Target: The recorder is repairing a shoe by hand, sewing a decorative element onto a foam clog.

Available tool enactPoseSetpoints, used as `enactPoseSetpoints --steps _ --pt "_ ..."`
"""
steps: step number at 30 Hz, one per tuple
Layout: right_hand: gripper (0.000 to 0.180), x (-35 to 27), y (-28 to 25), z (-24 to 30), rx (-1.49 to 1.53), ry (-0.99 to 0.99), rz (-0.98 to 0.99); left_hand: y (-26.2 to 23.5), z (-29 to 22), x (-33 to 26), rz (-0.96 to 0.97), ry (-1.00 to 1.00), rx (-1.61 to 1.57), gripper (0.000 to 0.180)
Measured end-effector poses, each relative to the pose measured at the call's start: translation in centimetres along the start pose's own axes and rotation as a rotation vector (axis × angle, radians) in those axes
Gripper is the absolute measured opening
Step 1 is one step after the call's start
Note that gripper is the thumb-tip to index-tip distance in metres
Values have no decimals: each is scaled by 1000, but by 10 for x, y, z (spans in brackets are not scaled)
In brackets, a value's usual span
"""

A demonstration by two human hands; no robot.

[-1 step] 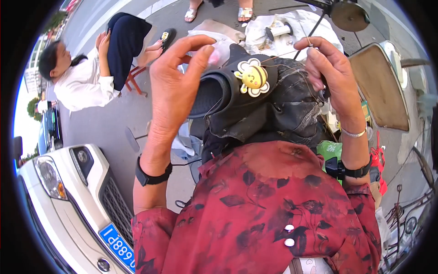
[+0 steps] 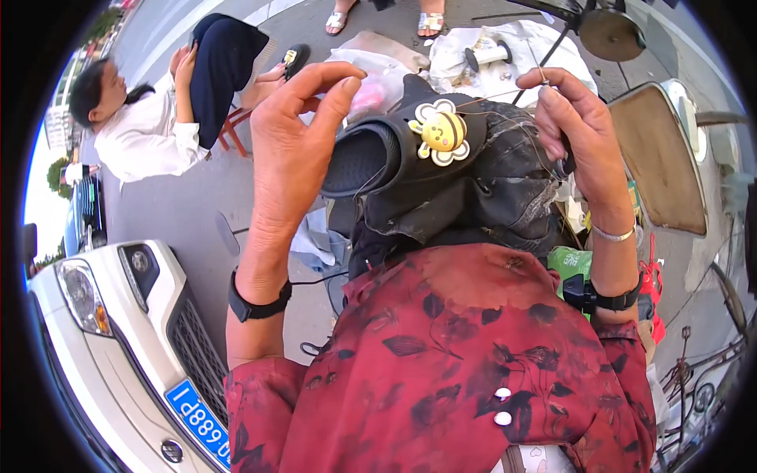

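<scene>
A black clog (image 2: pixel 359 162) lies across my lap, its open heel side to the left. On its upper sits a yellow smiling bee charm (image 2: pixel 441 132). Left of the clog, my left hand (image 2: pixel 296 126) is raised, thumb and forefinger tips brought together; whatever lies between them is too fine to make out. My right hand (image 2: pixel 579 122) pinches a thin brown thread (image 2: pixel 493 98), which runs back toward the clog. Something dark shows under its curled fingers, mostly hidden. More thread loops over the worn black cloth (image 2: pixel 505 150) on my lap.
A white sheet (image 2: pixel 544 47) with a white spool-like piece (image 2: pixel 490 55) lies ahead. A seated person (image 2: pixel 150 138) is at the left, and sandalled feet (image 2: pixel 430 24) stand beyond. A white car (image 2: pixel 118 315) is at lower left, a brown-padded seat (image 2: pixel 658 150) at right.
My left hand has shifted slightly left. The right hand keeps its pinch on the thread, and the whole view has moved a little.
</scene>
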State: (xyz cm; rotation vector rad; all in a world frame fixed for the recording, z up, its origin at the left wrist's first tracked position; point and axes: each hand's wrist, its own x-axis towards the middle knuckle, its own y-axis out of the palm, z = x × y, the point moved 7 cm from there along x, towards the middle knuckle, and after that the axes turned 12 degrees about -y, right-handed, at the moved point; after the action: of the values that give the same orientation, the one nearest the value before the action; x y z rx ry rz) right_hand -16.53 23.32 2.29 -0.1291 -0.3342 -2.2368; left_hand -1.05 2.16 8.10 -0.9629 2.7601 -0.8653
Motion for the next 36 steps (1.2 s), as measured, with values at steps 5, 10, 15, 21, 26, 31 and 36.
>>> enactPoseSetpoints --steps 5,10,15,21,26,31,36 --pt "25 -1 0 1 -22 6 -17 -6 36 -43 230 -287 224 29" --pt "25 -3 -2 7 -12 -5 -39 47 77 -77 337 135 750 25" --pt "24 -1 2 26 -33 -85 -29 86 17 -112 380 188 428 23" --pt "25 -13 20 5 -195 -10 20 74 55 -117 461 -20 184 26" --pt "27 -20 48 -32 -465 -7 109 62 58 -120 435 -149 2 21" --pt "35 -16 70 -34 -914 -142 225 44 61 -120 343 -178 25 18" --pt "43 -17 73 -40 -951 -4 268 38 65 -123 281 -140 21 17"
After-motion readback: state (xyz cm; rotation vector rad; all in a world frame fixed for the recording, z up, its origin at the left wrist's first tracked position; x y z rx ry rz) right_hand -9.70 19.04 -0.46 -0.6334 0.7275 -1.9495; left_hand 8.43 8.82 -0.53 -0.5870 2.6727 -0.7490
